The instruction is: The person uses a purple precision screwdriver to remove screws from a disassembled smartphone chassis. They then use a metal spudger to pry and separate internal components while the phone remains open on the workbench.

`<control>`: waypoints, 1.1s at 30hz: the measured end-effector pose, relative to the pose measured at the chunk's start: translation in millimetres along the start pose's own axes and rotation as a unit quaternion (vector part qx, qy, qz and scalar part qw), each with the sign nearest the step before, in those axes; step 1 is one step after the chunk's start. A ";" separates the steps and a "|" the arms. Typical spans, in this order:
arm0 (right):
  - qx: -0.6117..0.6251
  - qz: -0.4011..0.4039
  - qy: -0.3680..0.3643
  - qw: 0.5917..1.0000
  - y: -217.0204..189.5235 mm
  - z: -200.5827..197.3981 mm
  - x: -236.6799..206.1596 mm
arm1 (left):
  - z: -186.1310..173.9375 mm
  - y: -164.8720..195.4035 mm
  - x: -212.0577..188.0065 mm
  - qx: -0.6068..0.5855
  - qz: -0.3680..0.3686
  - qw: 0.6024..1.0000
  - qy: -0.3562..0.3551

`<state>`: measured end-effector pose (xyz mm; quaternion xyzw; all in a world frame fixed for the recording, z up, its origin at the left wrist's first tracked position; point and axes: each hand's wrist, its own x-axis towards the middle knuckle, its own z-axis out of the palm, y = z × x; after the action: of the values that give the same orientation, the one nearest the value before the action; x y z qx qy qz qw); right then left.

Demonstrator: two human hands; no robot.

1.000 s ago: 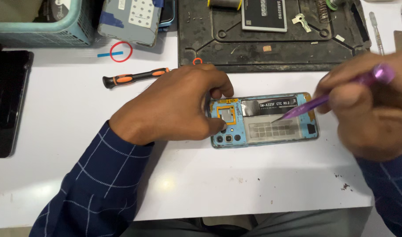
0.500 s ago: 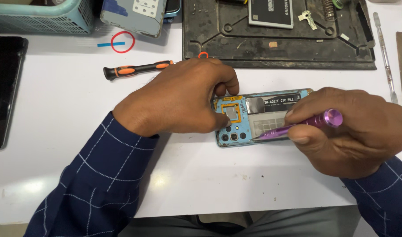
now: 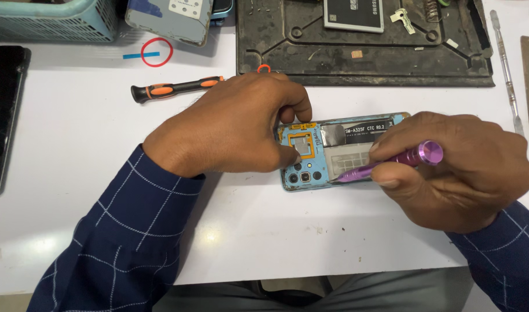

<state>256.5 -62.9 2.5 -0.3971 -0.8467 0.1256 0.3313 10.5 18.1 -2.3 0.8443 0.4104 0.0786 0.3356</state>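
Observation:
An opened light-blue phone body (image 3: pixel 334 153) lies on the white table, its insides facing up. My left hand (image 3: pixel 230 124) rests over its left end, fingertips pressing on the orange and silver parts there. My right hand (image 3: pixel 455 167) covers the phone's right end and holds a purple metal screwdriver (image 3: pixel 391 162). The screwdriver's tip points left and touches the phone near its lower edge, beside the camera holes.
A black and orange screwdriver (image 3: pixel 175 88) lies behind my left hand. A dark work mat (image 3: pixel 363 63) at the back carries a battery (image 3: pixel 354 14) and small parts. Metal pry tools (image 3: pixel 504 63) lie at the right. A black slab (image 3: pixel 4 115) sits at the left edge, a teal basket (image 3: pixel 50 20) behind it.
My right hand has come down from above the phone's right end and settled low over it, bringing the purple screwdriver's tip onto the phone's lower edge. My left hand stays put.

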 end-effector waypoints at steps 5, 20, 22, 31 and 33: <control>-0.004 0.011 0.016 1.000 -0.7 2.3 -1.8 | 0.3 -0.5 -0.4 0.002 -0.001 1.000 0.001; -0.253 0.163 -0.250 0.920 -40.8 -32.7 34.0 | 3.4 -8.5 -1.7 0.000 0.032 0.999 0.030; -0.339 0.192 -0.305 0.869 -46.0 -33.0 42.9 | 3.3 -8.0 -1.5 0.001 0.030 0.999 0.028; -0.358 0.073 -0.351 0.862 -58.6 -33.9 51.7 | 2.4 -10.4 -4.4 0.002 0.032 0.999 0.031; -0.367 0.065 -0.355 0.857 -57.7 -33.4 50.1 | 3.0 -11.0 -4.0 0.002 0.029 0.999 0.029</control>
<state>221.3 -64.4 78.1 -0.4726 -0.8638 -0.0402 -0.1702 2.0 18.4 -11.0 0.8540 0.3954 0.1120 0.3191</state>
